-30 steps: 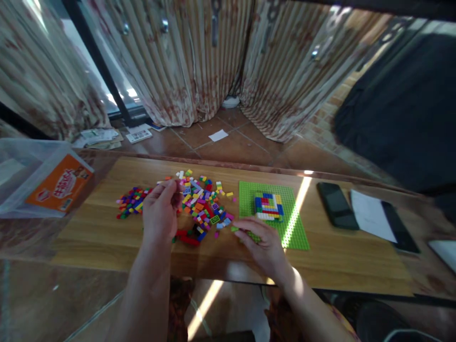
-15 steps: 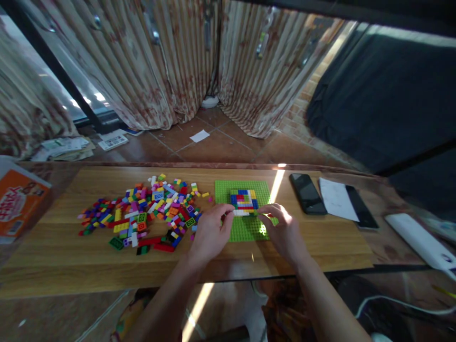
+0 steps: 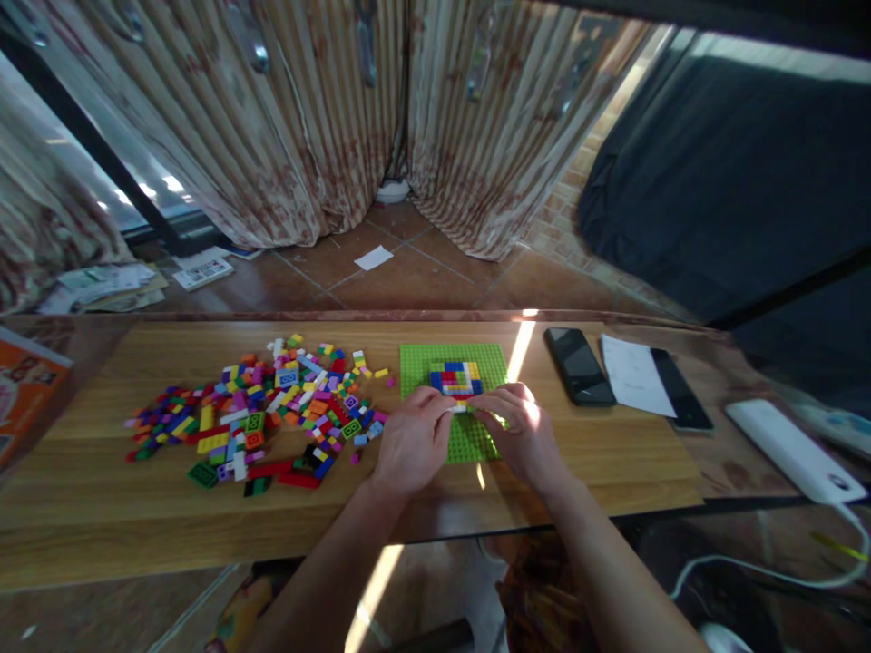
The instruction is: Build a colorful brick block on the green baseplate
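Note:
A green baseplate (image 3: 418,363) lies on the wooden table, carrying a flat block of coloured toy bricks (image 3: 455,376) in blue, red, yellow and white. At the near edge of that block, my left hand (image 3: 414,440) is closed with thumb and index finger on a white brick (image 3: 459,408). From the other side, my right hand (image 3: 521,431) has its fingertips pinched together at the same edge, right by the white brick. Both hands partly cover the baseplate. What exactly sits between the right fingertips is too small to make out.
To the left spreads a large pile of loose bricks (image 3: 272,408). On the right lie a black phone (image 3: 578,367), a white paper (image 3: 636,376) over another dark device (image 3: 682,390), and a white power strip (image 3: 793,449). An orange package (image 3: 27,390) stands at the far left.
My hands have come closer together at the near edge of the brick block, covering more of it. The whole view has shifted slightly, so the table things appear further left.

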Demonstrator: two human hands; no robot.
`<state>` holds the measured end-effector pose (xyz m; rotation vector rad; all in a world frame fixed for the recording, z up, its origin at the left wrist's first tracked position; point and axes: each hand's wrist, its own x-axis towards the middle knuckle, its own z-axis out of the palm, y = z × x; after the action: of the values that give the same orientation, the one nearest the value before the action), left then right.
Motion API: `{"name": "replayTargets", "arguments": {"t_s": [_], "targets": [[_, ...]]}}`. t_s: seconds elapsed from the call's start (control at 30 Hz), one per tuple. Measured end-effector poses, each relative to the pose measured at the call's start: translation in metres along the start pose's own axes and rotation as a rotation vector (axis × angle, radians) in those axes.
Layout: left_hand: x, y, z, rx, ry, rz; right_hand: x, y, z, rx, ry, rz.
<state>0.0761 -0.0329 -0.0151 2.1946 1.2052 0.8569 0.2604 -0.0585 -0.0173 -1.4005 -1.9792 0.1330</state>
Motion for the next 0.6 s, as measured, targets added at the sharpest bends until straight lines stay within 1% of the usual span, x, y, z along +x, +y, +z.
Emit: {"name": "replayTargets", "arguments": {"t_s": [0.2,0.4,0.6], "targets": [[0.000,0.000,0.005,0.044,-0.015,0.027,-0.001,0.001,0.004,-0.047,0.052,-0.036],[0.001,0.000,0.008,0.077,-0.012,0.028,-0.003,0.002,0.007,-0.024,0.115,-0.078],[0.000,0.003,0.012,0.130,0.030,0.038,-0.005,0.000,0.009,-0.038,0.118,-0.080]]}}
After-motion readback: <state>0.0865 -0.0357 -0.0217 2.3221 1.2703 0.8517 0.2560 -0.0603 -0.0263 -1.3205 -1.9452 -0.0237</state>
